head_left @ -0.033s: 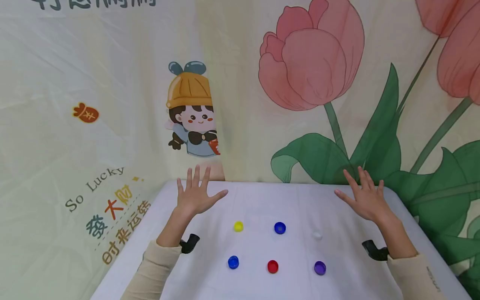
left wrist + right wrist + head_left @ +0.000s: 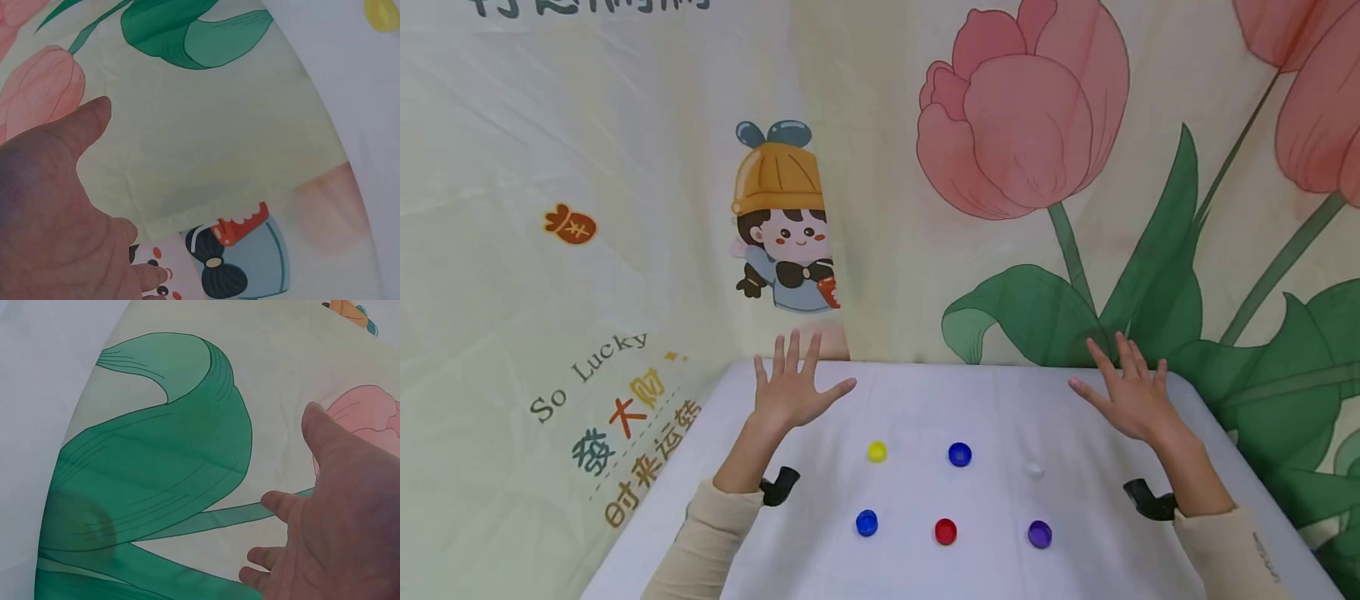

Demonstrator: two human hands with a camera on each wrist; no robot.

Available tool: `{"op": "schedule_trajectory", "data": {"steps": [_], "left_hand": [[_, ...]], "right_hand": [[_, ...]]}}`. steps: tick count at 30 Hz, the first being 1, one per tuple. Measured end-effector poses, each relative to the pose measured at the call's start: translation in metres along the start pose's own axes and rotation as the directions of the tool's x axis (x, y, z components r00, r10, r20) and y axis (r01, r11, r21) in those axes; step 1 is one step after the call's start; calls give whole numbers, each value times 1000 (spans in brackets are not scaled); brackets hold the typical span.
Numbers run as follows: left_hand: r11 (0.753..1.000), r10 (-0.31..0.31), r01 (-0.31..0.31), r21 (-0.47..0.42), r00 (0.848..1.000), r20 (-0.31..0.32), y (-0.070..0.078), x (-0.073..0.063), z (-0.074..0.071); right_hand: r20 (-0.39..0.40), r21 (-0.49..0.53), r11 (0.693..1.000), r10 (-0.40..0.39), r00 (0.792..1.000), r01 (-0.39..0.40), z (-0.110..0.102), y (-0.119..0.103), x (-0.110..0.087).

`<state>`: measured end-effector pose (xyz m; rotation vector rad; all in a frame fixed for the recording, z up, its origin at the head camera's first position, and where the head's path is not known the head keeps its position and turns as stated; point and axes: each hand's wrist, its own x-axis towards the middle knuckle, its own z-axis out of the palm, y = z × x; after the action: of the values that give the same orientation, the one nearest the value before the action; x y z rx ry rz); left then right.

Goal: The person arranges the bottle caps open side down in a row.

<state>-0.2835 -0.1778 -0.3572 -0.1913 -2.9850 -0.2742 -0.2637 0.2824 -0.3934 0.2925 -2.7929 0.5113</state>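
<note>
In the head view, my left hand [image 2: 790,396] is held up at the left with straight, spread fingers and holds nothing. Likewise spread and holding nothing, my right hand [image 2: 1131,400] is raised at the right. Between the hands, small round cap-like pieces lie apart in two rows. The far row has a yellow cap [image 2: 877,452], a dark blue cap [image 2: 959,454] and a pale, see-through cap [image 2: 1034,469]. Nearer are a blue cap [image 2: 867,523], a red cap [image 2: 945,532] and a purple cap [image 2: 1040,534]. Neither hand touches any of them.
The pieces lie on a table with a white cloth [image 2: 917,408]. Behind its far edge hangs a printed curtain [image 2: 880,208] with tulips and a cartoon figure. A black wrist mount [image 2: 780,487] sits at the left wrist, another black mount [image 2: 1150,500] at the right.
</note>
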Motion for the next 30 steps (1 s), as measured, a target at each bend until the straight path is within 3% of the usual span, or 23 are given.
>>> {"op": "schedule_trajectory", "data": {"steps": [4, 6, 8, 10, 13, 14, 16, 17, 19, 23, 26, 30], "left_hand": [[999, 9, -10, -31, 999, -35, 7, -1, 1], [997, 22, -29, -75, 995, -98, 15, -3, 3], [986, 50, -81, -143, 977, -208, 26, -6, 6], [961, 79, -162, -225, 938, -338, 37, -11, 13], [887, 108, -315, -338, 853, -511, 57, -21, 28], [858, 111, -358, -369, 830, -547, 64, -26, 35], [796, 116, -428, -428, 802, -586, 80, -37, 52], [765, 117, -452, -459, 798, -591, 88, -42, 61], [702, 111, -479, -527, 804, -584, 103, -56, 80], [595, 59, -458, -660, 844, -533, 128, -82, 117], [546, 46, -454, -704, 855, -517, 144, -96, 141], [504, 112, -483, -716, 858, -501, 168, -105, 166]], "right_hand": [[8, 29, 1000, 1, 1000, -1, 2, -1, -3], [-10, 68, 998, -11, 1000, 12, 2, -4, -7], [-46, 130, 991, -31, 998, 37, 5, -9, -12], [-90, 188, 980, -54, 994, 71, 11, -15, -19], [-157, 248, 963, -69, 985, 107, 24, -25, -30], [-180, 260, 959, -66, 981, 112, 29, -29, -34], [-226, 289, 951, -46, 973, 112, 39, -35, -44], [-248, 303, 947, -28, 968, 105, 44, -39, -50], [-286, 346, 934, 14, 958, 90, 53, -44, -62], [-321, 429, 902, 114, 940, 38, 72, -53, -90], [-324, 492, 870, 191, 926, -7, 87, -53, -109], [-313, 520, 852, 251, 916, -56, 113, -36, -123]]}}
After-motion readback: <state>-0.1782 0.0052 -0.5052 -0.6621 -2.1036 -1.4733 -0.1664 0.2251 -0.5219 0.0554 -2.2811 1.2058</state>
